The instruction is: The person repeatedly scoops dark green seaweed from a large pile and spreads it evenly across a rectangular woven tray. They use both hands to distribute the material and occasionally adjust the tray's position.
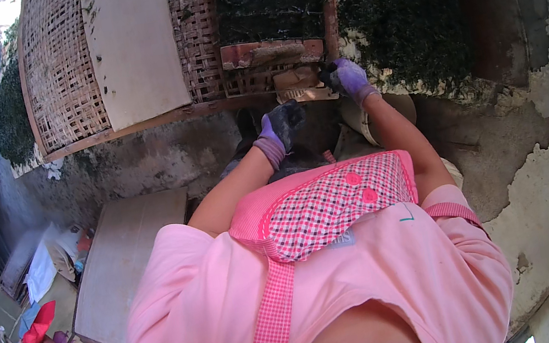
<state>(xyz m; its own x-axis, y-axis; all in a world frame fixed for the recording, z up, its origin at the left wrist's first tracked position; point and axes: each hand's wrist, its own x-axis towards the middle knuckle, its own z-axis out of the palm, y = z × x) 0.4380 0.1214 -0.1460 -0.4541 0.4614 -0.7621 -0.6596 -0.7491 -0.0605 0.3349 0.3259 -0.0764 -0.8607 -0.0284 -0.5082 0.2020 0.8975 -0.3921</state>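
My left hand (282, 126), in a purple glove with a dark, dusty palm, hovers just below the edge of the work surface. Its fingers are curled, and the picture does not show whether anything is inside. My right hand (347, 76), in a matching glove, is at the right end of a brown scrap-like piece (300, 79); whether it grips or only touches it is unclear. Just above lies a reddish wooden block (272, 53) with a worn, pale face. Behind the block spreads a dark green, matted plant-like mass (269, 0), bordered on the right by a brown wooden bar (329, 1).
Woven bamboo panels (56, 71) and a pale board (134, 53) lie to the left. More dark green matter (401, 17) covers the right side. A pale bucket (374, 120) stands below my right forearm. A low wooden table (128, 248) and a red bag (39, 338) are at lower left.
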